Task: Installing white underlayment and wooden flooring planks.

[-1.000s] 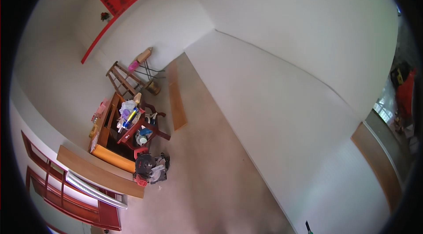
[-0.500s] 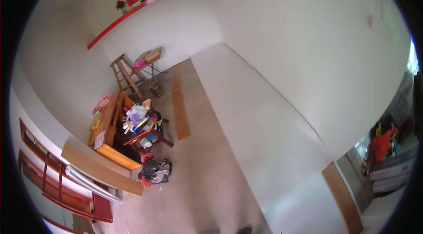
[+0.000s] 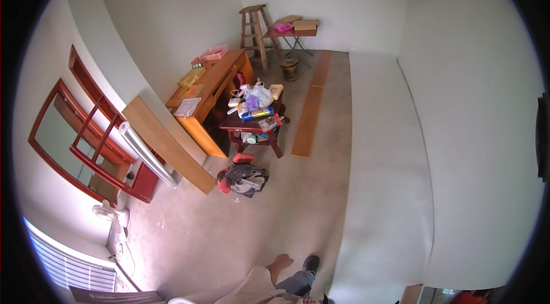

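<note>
At the lower edge, my left hand (image 3: 281, 261) hangs out of a beige sleeve (image 3: 250, 288). It is small and blurred, so its fingers cannot be made out, and nothing visibly sticks out of it. Beside it are my leg in blue-grey trousers (image 3: 296, 284) and a dark shoe (image 3: 311, 264) on the floor. My right hand is out of the picture. Ahead on the floor, well beyond reach, sits a red and black miter saw (image 3: 245, 181). Further right, brown planks (image 3: 309, 115) lie end to end.
A long pale sheet (image 3: 387, 161) lies along the right wall. On the left stand a wooden desk (image 3: 217, 83), a cluttered dark-red table (image 3: 238, 124), a leaning board (image 3: 169, 146), a silver roll (image 3: 148, 154) and a fan (image 3: 114, 212). A stool-like ladder (image 3: 254, 34) and bucket (image 3: 290, 69) are at the back.
My view has swung right to left and tilted down, so the desk, saw and planks sit further right and higher. My left hand, sleeve and leg have come into view, as has the fan.
</note>
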Demonstrator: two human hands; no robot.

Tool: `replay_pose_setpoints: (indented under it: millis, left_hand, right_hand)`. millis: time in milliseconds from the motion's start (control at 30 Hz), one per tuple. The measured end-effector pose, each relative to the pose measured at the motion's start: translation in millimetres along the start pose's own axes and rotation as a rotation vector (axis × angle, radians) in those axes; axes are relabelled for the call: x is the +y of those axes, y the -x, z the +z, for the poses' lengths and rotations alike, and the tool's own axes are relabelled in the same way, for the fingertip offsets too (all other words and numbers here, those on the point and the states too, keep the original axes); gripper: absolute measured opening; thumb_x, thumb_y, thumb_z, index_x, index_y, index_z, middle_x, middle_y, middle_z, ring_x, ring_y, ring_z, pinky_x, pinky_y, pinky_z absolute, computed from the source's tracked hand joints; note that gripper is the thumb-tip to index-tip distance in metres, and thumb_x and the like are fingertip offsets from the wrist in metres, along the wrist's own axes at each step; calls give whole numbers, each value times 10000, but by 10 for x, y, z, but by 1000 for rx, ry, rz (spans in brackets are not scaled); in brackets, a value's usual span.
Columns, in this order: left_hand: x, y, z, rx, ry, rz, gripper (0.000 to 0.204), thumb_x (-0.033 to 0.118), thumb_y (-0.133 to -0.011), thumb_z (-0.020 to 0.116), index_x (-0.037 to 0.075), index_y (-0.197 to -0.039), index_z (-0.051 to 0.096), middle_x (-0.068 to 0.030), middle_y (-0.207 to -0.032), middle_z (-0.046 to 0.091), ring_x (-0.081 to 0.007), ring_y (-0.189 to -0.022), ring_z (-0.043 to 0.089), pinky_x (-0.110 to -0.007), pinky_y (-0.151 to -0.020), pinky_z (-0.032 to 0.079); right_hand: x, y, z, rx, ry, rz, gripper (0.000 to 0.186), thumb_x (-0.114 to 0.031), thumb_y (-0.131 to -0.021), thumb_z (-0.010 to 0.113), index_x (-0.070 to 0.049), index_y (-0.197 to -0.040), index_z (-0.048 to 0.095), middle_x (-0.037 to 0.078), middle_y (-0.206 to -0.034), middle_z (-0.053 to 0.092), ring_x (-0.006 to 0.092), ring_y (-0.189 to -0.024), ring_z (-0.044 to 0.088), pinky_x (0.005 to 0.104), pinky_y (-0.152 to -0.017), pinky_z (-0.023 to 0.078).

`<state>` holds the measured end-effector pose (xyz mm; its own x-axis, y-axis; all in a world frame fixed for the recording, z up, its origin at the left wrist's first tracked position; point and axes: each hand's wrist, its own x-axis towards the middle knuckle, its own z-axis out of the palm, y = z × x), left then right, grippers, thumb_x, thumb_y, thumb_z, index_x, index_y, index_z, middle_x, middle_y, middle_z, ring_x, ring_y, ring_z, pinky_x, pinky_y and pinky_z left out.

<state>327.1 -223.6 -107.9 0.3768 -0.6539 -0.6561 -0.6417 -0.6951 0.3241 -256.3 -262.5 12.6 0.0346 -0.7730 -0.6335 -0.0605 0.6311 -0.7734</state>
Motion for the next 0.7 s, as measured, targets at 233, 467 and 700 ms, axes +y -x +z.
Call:
replay_pose_setpoints:
  millis: [233,467,700]
  left_hand:
    - [717,-741,-1322,161,353,128,411,424,-873,552,41,-939,688,-134,-849,697,-274,-796,663,-406,-749,510]
    - [647,-1572,-1445,-188,363,138,381,381,-913,505,37,-940,666,-141,-862,684,-335,-813,650,-458,-784,491]
    - [658,-2127,-2404,-439,496,-171,372,423,-914,557,72,-964,671,-45,-743,651,-179,-649,619,-339,-583,519]
  right_hand:
    - [-917,-947,1154,24,-264,131,229,-275,-906,643,-75,-828,562,54,-602,554,178,-444,520,321,-392,480]
    - [-1494,-2086,1658,181,-9,405,500,-527,-912,535,-52,-757,544,88,-571,540,223,-425,546,390,-400,509]
    - [-1959,-3117,2051,369,167,251,519,-431,-964,475,17,-707,529,118,-536,541,228,-392,539,369,-344,435]
